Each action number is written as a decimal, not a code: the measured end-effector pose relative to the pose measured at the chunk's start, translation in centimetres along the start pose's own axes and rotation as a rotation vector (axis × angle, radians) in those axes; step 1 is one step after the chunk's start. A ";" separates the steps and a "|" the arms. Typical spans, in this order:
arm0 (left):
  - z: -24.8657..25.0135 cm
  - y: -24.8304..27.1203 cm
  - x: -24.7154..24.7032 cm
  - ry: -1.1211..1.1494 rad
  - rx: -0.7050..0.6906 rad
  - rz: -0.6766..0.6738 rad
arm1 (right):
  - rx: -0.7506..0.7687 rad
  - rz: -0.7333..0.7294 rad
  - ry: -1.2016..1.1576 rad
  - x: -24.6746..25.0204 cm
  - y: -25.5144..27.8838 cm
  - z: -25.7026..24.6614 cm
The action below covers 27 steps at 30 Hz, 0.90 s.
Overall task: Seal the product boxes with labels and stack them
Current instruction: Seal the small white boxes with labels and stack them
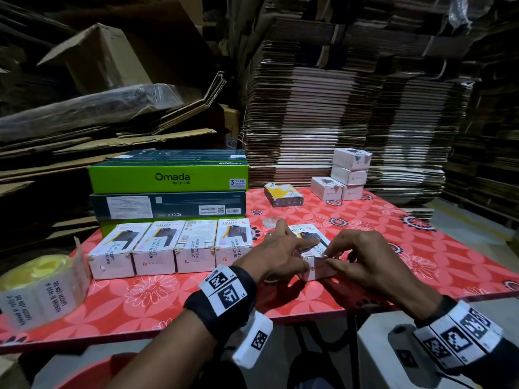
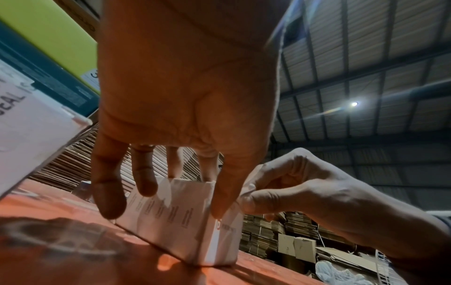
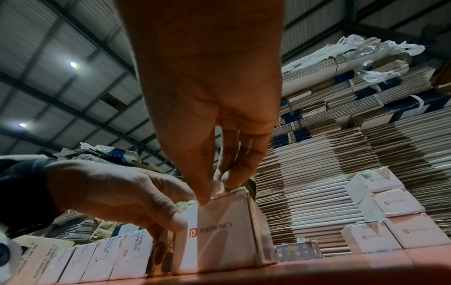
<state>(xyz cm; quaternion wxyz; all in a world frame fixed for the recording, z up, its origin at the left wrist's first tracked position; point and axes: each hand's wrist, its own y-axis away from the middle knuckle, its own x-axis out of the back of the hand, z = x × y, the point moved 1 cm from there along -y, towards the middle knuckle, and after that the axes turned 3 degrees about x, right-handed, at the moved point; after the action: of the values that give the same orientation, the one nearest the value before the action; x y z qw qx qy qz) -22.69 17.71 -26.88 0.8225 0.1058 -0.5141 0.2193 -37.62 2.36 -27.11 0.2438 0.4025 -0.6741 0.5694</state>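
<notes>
While left hand (image 1: 276, 252) pinched product box (image 1: 316, 255) at worktop (image 1: 421, 248) near edge, right hand (image 1: 355, 255) fingers (image 3: 202, 194) pinched seal label (image 1: 323, 258) over flap corner; best: hold box square, smooth label flat across edge, no wrinkles, then join sealed row (image 1: 168, 248)

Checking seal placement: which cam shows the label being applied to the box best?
Right wrist: the right hand pinches the label at the box top edge, close up. Head view shows the label small, between both hands. Left wrist sees mostly the box side; the left hand hides the label.
</notes>
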 end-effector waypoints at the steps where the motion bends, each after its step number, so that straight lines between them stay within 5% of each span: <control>1: 0.0 -0.1 0.0 -0.001 0.003 -0.005 | -0.001 -0.007 0.000 0.1 0.0 0.0; 11: -0.2 -0.9 0.2 0.100 0.057 -0.033 | 0.009 -0.050 0.084 -0.4 -0.3 -0.5; 20: -0.1 -1.2 0.4 0.172 0.102 -0.026 | -0.019 -0.280 0.072 1.0 -0.7 -1.4; 27: 0.5 -0.4 1.1 0.200 0.118 -0.076 | -0.068 -0.225 0.052 1.8 -3.5 -1.9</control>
<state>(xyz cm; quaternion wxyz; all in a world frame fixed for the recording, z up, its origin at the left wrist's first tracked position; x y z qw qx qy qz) -22.50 17.41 -25.59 0.8698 0.1510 -0.4111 0.2275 -36.02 3.63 -23.21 0.3370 0.4523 -0.6370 0.5255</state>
